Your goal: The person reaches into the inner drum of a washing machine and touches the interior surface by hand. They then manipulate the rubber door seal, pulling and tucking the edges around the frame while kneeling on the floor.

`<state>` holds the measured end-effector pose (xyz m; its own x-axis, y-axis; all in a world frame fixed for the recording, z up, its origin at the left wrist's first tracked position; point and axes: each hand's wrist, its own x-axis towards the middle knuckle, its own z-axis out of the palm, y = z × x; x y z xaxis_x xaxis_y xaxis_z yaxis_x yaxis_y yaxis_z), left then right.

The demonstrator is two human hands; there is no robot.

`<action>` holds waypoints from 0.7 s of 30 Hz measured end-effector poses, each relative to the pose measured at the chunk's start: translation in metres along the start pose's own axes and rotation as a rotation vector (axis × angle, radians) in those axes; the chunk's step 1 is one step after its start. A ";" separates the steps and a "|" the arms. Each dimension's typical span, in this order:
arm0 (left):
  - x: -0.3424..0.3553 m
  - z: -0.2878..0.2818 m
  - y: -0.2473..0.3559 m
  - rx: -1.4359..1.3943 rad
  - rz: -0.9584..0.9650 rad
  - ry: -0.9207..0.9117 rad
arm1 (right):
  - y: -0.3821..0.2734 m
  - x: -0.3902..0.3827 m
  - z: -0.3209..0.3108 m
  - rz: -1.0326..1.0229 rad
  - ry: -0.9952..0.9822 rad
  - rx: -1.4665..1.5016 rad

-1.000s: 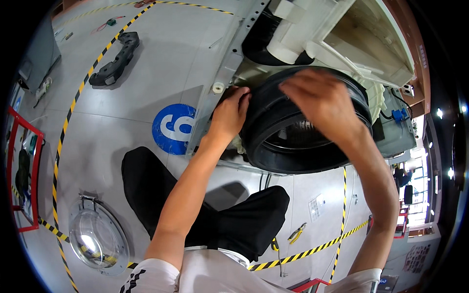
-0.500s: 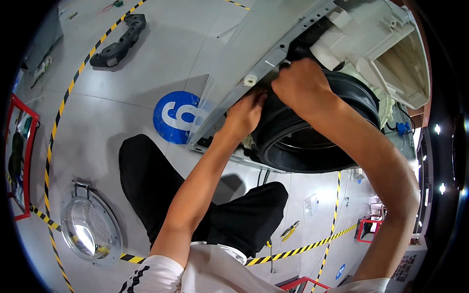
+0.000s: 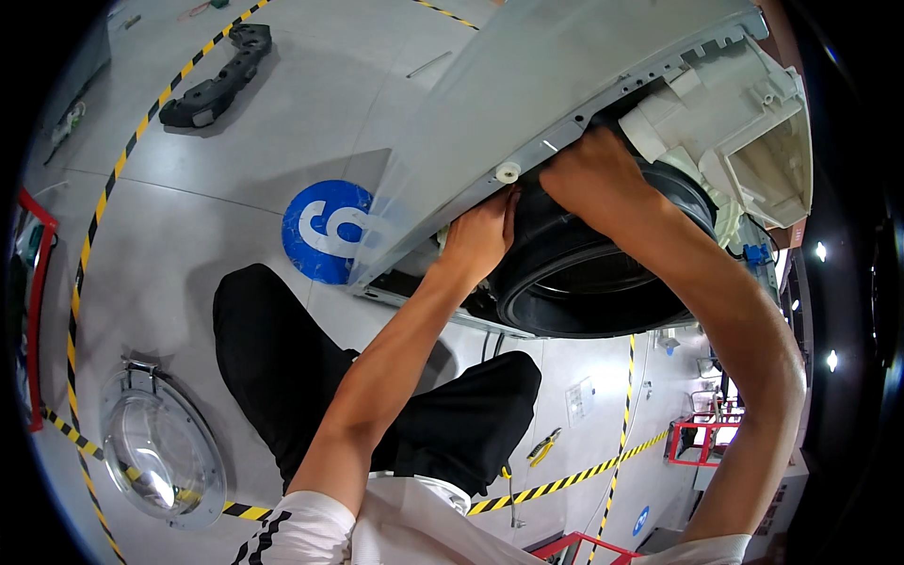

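Observation:
A washing machine cabinet (image 3: pixel 471 122) stands before me with its front off, and a black rubber door gasket (image 3: pixel 603 306) rings the drum opening. My left hand (image 3: pixel 478 234) is at the gasket's left side, in the gap beside the cabinet edge. Its fingers are closed together, their tips hidden. My right hand (image 3: pixel 595 169) reaches over the gasket to its far upper edge, fingers curled down behind the rubber. Whatever either hand grips there is out of sight. A white round plastic piece (image 3: pixel 508 173) sits on the cabinet edge between them.
A white detergent drawer housing (image 3: pixel 725 122) is at the upper right of the cabinet. On the floor lie a round glass door (image 3: pixel 162 447), a dark curved block (image 3: pixel 221 80), yellow-handled pliers (image 3: pixel 543 447) and striped tape (image 3: pixel 118 169). Red-framed racks (image 3: pixel 695 444) stand farther off.
The cabinet appears lower and further right in view. My right hand has sunk deeper behind the gasket's far edge. My left hand stays at the gasket's left side, its fingers less visible.

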<state>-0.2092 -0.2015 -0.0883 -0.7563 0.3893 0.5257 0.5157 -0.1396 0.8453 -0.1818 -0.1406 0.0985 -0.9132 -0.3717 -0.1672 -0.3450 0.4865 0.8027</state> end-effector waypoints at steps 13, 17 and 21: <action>0.002 0.012 -0.011 0.175 0.032 0.139 | -0.008 0.014 0.023 0.140 0.087 -0.062; 0.004 0.007 -0.017 0.152 0.037 0.099 | -0.010 0.013 0.018 0.192 0.042 -0.044; -0.003 0.004 -0.014 -0.033 -0.033 0.103 | -0.008 0.005 0.008 0.160 -0.186 0.012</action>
<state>-0.2124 -0.1970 -0.1017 -0.8109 0.2986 0.5032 0.4776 -0.1592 0.8641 -0.1850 -0.1400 0.0863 -0.9803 -0.1373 -0.1416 -0.1938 0.5373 0.8208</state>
